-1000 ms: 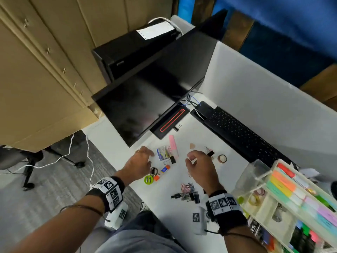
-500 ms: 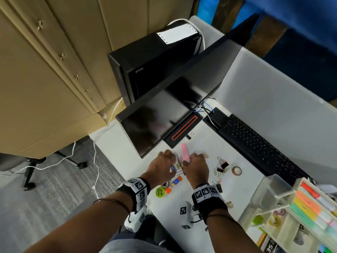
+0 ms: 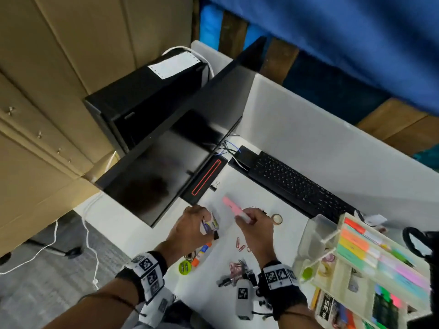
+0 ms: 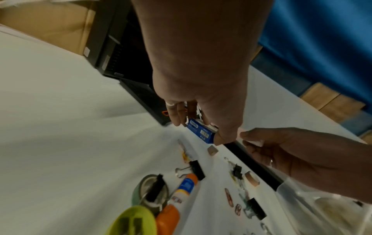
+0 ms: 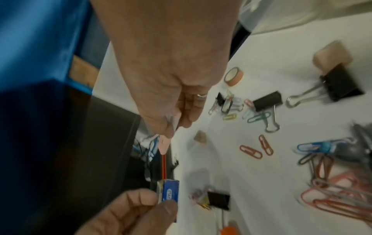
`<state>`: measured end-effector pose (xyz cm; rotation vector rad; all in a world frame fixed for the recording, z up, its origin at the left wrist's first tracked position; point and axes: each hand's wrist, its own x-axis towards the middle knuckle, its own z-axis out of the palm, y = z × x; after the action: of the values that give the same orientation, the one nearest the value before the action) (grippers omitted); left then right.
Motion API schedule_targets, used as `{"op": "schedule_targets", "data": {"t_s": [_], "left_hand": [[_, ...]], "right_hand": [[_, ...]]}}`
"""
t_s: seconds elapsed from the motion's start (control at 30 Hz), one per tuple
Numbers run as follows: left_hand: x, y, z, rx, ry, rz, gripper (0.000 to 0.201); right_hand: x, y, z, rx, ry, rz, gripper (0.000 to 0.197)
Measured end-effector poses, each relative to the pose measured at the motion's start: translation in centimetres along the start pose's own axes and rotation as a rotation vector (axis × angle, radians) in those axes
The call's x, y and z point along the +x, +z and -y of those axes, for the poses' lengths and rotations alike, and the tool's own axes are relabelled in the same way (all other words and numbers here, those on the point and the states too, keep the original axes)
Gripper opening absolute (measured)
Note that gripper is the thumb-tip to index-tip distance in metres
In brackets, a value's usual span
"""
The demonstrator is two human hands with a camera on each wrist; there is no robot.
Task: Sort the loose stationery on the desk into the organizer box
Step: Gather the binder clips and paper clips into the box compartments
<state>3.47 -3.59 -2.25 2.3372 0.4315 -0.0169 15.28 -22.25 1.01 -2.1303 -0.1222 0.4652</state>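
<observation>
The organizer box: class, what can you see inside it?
Inside the organizer box lie highlighters in a row, orange, yellow, green and pink. Lower compartments hold tape rolls and small items, too blurred to name; the far end is cut off.

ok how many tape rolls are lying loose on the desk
2. A small tan roll lies by the keyboard; a green roll sits beside the glue stick, with a black clip across it. Others may be hidden.
</observation>
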Motion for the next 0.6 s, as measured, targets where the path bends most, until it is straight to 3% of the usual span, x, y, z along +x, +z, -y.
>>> {"op": "schedule_targets", "data": {"t_s": [0.17, 0.3, 0.47, 0.6], "left_hand": [[1.7, 0.2, -4.8, -0.165, 0.153, 0.000, 0.031], [2.7, 1.8, -10.6, -0.245, 0.301, 0.084, 0.031], [2.7, 4.8, -18.2, -0.275, 0.464, 0.167, 0.031], [1.8, 7.3, -23.0, -0.269, 0.547, 0.268, 0.028]], "right_hand": [[-2.3, -7.7, 0.6, 0.273, -0.041, -0.120, 0.011], [-4.2, -14.2, -0.4, 0.409, -0.060, -0.223, 0.012], [-6.9, -21.8, -1.8, 0.415, -0.110, -0.371, 0.017], [-8.4, -28.4, -3.5, 0.425, -0.148, -0.552, 0.036]]}}
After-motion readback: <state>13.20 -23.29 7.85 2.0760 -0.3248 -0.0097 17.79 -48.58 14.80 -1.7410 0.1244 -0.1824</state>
